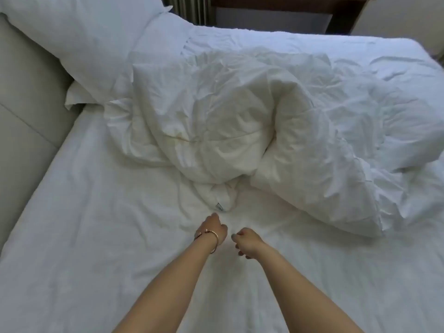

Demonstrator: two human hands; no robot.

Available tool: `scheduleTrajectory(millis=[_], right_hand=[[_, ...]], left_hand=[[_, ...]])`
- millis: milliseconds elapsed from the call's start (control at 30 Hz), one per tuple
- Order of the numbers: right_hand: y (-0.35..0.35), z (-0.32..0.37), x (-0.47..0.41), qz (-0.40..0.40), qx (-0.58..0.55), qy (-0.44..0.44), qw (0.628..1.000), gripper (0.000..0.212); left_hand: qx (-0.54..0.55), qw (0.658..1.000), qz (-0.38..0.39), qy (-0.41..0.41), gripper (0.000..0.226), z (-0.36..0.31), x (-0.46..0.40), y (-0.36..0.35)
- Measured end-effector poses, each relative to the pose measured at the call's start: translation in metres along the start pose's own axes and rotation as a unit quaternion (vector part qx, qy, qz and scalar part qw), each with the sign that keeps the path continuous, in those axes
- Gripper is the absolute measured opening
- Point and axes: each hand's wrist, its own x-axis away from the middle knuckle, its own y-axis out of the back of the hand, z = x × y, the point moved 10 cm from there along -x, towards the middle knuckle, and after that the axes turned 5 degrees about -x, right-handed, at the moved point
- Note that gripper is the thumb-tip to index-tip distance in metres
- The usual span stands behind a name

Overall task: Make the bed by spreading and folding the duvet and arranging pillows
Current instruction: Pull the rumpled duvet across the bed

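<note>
- Head view: left hand [212, 228] and right hand [245, 241] hover over the sheet [96, 236], fingers loosely curled, each grip holding nothing that I can see.
- Bunched duvet [240, 121] lies just beyond both grips; its tagged corner [219, 205] sits nearest the left grip.
- Risk, I judge: seizing a bunched fold rather than the corner would drag the heap unspread, or pull the sheet along with it.
- Pillows [79, 37] lie far beyond, to the left.

Duvet [240, 121] bunched mid-bed on sheet [96, 236], its tagged corner [219, 206] nearest the hands. Pillow [79, 37] upper left against headboard [24, 104]. Left hand [212, 228], bracelet [213, 239] on wrist, reaches just short of corner. Right hand [247, 242] loosely curled beside it, holding nothing.
</note>
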Motion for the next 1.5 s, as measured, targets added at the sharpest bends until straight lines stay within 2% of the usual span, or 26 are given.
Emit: scheduleTrajectory(millis=[100, 167, 333, 467, 533, 633, 700, 767, 900, 1033, 1133, 1167, 1233, 1300, 1333, 1400, 1433, 1500], right_hand=[[0.008, 0.011, -0.02, -0.044, -0.028, 0.018, 0.998, 0.034], [0.009, 0.009, -0.022, -0.044, -0.045, -0.001, 0.998, 0.039], [0.014, -0.005, -0.03, -0.036, -0.025, -0.018, 0.999, 0.02], [0.022, -0.012, -0.033, -0.047, -0.009, -0.023, 0.999, 0.02], [0.026, -0.011, -0.029, -0.058, -0.011, -0.015, 0.998, 0.02], [0.029, -0.012, -0.019, -0.081, -0.025, -0.008, 0.996, 0.023], [0.027, -0.014, -0.008, -0.091, -0.043, -0.006, 0.995, 0.034], [0.024, -0.014, 0.007, -0.102, -0.054, 0.004, 0.993, 0.048], [0.015, -0.002, 0.054, -0.122, -0.061, 0.066, 0.989, 0.059], [-0.01, 0.001, 0.098, -0.1, -0.048, 0.128, 0.986, 0.076], [-0.034, 0.002, 0.12, -0.068, -0.021, 0.164, 0.984, 0.086], [-0.043, 0.003, 0.127, -0.063, 0.003, 0.178, 0.982, 0.087], [-0.062, 0.004, 0.14, -0.06, 0.061, 0.203, 0.975, 0.09], [-0.078, 0.004, 0.15, -0.051, 0.101, 0.219, 0.969, 0.092], [-0.087, 0.004, 0.154, -0.042, 0.111, 0.221, 0.968, 0.093], [-0.102, 0.006, 0.158, -0.02, 0.123, 0.219, 0.968, 0.09], [-0.11, 0.007, 0.16, -0.01, 0.126, 0.216, 0.968, 0.089], [-0.124, 0.012, 0.16, 0.001, 0.123, 0.213, 0.969, 0.087]], left_hand=[[0.095, 0.991, -0.096, -0.001, 0.063, 0.002, -0.033, 0.03], [0.166, 0.978, -0.127, 0.012, 0.079, 0.001, -0.05, 0.041], [0.274, 0.948, -0.15, 0.053, 0.096, -0.002, -0.073, 0.035], [0.388, 0.9, -0.186, 0.067, 0.077, 0.001, -0.072, 0.041], [0.389, 0.903, -0.173, 0.056, 0.066, 0.002, -0.069, 0.042], [0.335, 0.931, -0.144, 0.005, 0.05, 0.001, -0.053, 0.043], [0.295, 0.947, -0.126, -0.027, 0.043, 0.004, -0.03, 0.045], [0.249, 0.959, -0.126, -0.049, 0.041, 0.012, 0.002, 0.052], [0.208, 0.961, -0.163, -0.078, 0.045, 0.034, 0.09, 0.059], [0.168, 0.964, -0.193, -0.066, 0.051, 0.076, 0.178, 0.039], [0.07, 0.974, -0.216, -0.025, 0.056, 0.113, 0.225, 0.032], [-0.007, 0.968, -0.249, -0.027, 0.059, 0.121, 0.24, 0.034], [-0.189, 0.927, -0.314, -0.073, 0.072, 0.125, 0.267, 0.033], [-0.319, 0.887, -0.318, -0.104, 0.08, 0.135, 0.284, 0.016], [-0.347, 0.885, -0.292, -0.105, 0.078, 0.141, 0.29, 0.008], [-0.349, 0.913, -0.188, -0.09, 0.077, 0.157, 0.289, -0.007], [-0.326, 0.932, -0.142, -0.076, 0.08, 0.166, 0.284, -0.015], [-0.191, 0.98, -0.018, -0.046, 0.078, 0.184, 0.276, -0.025]])
